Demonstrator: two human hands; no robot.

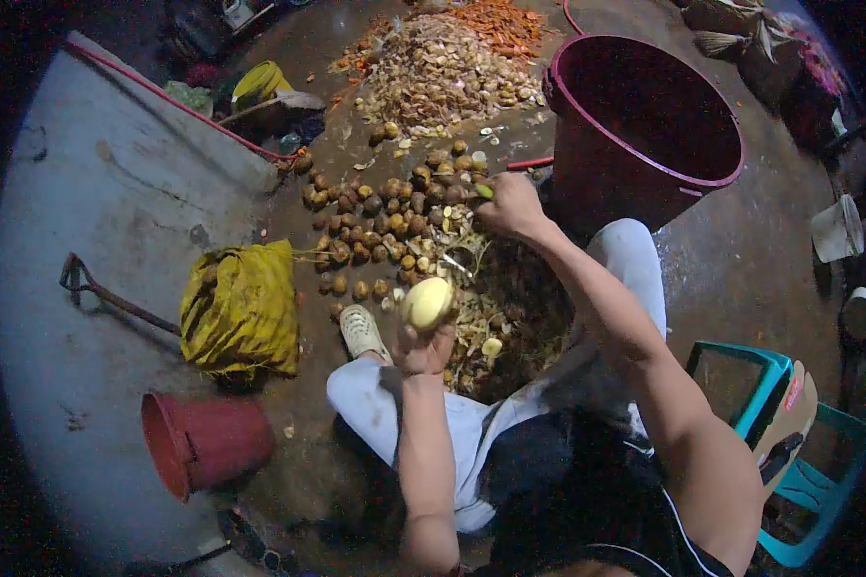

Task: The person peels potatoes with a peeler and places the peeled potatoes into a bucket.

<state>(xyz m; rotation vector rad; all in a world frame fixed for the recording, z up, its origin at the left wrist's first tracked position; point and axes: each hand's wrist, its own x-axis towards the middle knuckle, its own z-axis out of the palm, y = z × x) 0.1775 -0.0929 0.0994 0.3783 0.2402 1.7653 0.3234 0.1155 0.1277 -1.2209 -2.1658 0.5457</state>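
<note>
My left hand is closed around the lower end of a large, pale yellow peeled potato, raised above the floor in front of my legs. Farther forward, my right hand is closed on a small tool with a green handle; its working end cannot be made out. Beneath and beyond that hand lie many brown unpeeled potatoes spread over the floor. Peelings are heaped between my legs, with a few pale pieces among them.
A large dark red tub stands at the right. Ahead are piles of pale pieces and orange pieces. To the left are a yellow sack, a red bucket and a long-handled tool. A teal stool is near my right arm.
</note>
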